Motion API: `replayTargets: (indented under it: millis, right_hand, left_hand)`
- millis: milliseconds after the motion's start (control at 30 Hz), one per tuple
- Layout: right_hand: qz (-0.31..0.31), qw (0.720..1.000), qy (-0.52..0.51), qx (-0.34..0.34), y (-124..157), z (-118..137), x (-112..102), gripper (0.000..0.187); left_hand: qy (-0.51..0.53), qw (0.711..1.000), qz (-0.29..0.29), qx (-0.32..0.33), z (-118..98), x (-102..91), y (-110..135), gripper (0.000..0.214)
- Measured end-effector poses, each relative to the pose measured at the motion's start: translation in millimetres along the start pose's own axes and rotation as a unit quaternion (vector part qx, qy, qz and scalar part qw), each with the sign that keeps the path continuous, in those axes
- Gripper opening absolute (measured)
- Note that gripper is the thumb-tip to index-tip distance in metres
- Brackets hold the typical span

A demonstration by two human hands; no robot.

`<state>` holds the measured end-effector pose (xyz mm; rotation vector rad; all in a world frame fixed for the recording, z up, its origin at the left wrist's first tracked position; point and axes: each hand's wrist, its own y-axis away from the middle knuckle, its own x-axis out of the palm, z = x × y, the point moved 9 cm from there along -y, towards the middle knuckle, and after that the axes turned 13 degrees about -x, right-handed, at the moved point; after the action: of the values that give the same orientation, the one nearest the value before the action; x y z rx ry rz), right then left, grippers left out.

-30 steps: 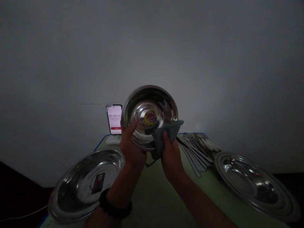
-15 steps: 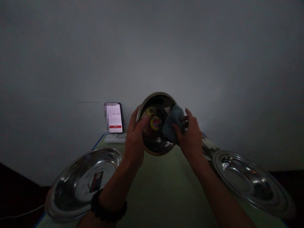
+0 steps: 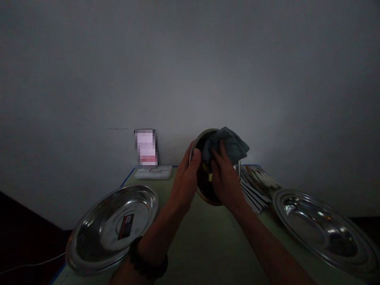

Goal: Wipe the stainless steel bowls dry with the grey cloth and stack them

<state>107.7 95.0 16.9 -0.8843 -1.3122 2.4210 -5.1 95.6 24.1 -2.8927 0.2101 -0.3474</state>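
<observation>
A metal bowl (image 3: 204, 190) is held up and tilted above the table, its inside facing me. My left hand (image 3: 186, 178) grips its left rim, the thumb over the edge and the fingers behind. My right hand (image 3: 224, 176) presses a grey-blue cloth (image 3: 230, 144) against the inside of the bowl, fingers over the fabric. Part of the cloth sticks out past the upper right rim. The yellow label (image 3: 210, 176) inside the bowl is mostly covered by my right hand.
A large steel basin (image 3: 111, 229) with a dark label stands on the left of the green table (image 3: 208, 245), another basin (image 3: 323, 233) on the right. Several striped flat items (image 3: 255, 190) lie behind the right one. A phone (image 3: 146, 147) on a white stand (image 3: 153, 172) leans by the wall.
The bowl has moved right and slightly down in view and turned more sideways. My right hand has pushed the cloth deeper into it, and the cloth has spread out.
</observation>
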Motion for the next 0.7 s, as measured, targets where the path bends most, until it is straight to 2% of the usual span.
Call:
replayTargets:
  millis: [100, 167, 233, 300, 367, 400, 500, 633, 700]
  right_hand:
    - [-0.043, 0.996, -0.076, 0.017, -0.8, 14.7, -10.0, 0.041]
    - [-0.032, 0.993, -0.114, 0.01, -3.0, 26.7, -13.5, 0.041]
    - [0.027, 0.988, -0.15, -0.016, -5.7, 39.4, -10.6, 0.039]
    - [0.125, 0.974, -0.182, -0.044, -4.6, 51.4, -0.5, 0.033]
    - [0.207, 0.959, -0.183, -0.057, 0.8, 58.4, 10.5, 0.027]
    - [0.226, 0.958, -0.169, -0.058, 3.4, 59.0, 14.6, 0.027]
    - [0.205, 0.968, -0.124, -0.073, 6.6, 58.4, 21.2, 0.038]
    - [0.106, 0.985, -0.087, -0.101, 6.4, 51.5, 14.6, 0.064]
    - [0.089, 0.988, -0.084, -0.089, 6.1, 45.7, 9.0, 0.067]
  left_hand:
    - [0.014, 0.999, 0.02, -0.029, 5.2, 3.2, -0.2, 0.042]
    - [0.032, 0.998, 0.028, -0.039, 4.7, 3.1, -0.2, 0.042]
    - [0.045, 0.999, 0.011, -0.029, -0.9, -3.4, -1.1, 0.041]
    - [0.055, 0.998, -0.031, 0.001, -9.9, -16.4, -2.7, 0.041]
    - [0.068, 0.995, -0.07, 0.033, -17.5, -29.9, -4.0, 0.039]
    - [0.071, 0.993, -0.085, 0.044, -19.5, -34.7, -4.4, 0.038]
    - [0.055, 0.992, -0.101, 0.049, -18.8, -34.9, -2.5, 0.035]
    - [0.014, 0.997, -0.064, 0.034, -10.8, -4.4, 8.5, 0.035]
    - [-0.008, 0.998, -0.053, 0.035, -9.2, 9.3, 14.4, 0.036]
